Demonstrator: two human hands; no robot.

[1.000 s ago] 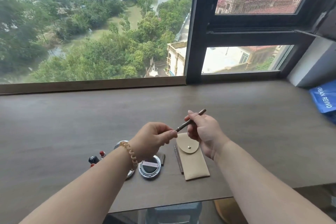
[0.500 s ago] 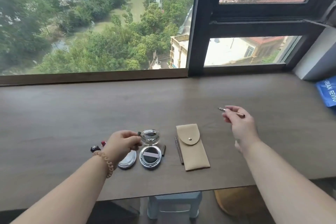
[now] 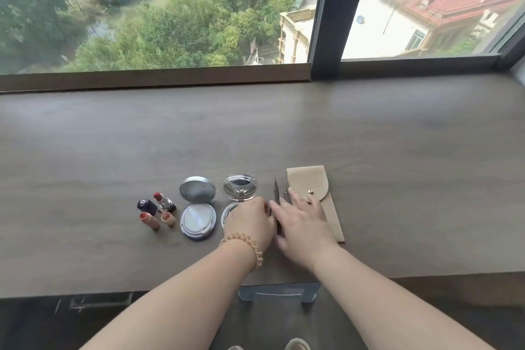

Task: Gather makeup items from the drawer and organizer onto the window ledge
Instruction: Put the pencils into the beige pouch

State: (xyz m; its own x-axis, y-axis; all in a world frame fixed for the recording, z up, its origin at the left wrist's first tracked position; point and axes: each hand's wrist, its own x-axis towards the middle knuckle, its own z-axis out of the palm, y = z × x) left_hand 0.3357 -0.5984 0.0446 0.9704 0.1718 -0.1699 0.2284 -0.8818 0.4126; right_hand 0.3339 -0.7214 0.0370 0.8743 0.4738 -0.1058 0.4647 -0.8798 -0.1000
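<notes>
Both hands are low on the matte wood-grain ledge (image 3: 369, 136): the left hand (image 3: 251, 221) curls over a slim dark pencil (image 3: 268, 209), though its grip is hidden, while the right hand (image 3: 302, 221) lies flat with fingers spread across a soft beige snap pouch (image 3: 308, 179). Left of the hands sit two round, shiny compacts (image 3: 197, 207), open, then stubby lipsticks (image 3: 163, 202); thin pointed pens (image 3: 276, 190) poke out just beyond the right fingertips.

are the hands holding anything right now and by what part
Left hand pinches the near end of a thin dark pencil lying on the ledge. Right hand lies flat over the pens; any grip cannot be told.
</notes>
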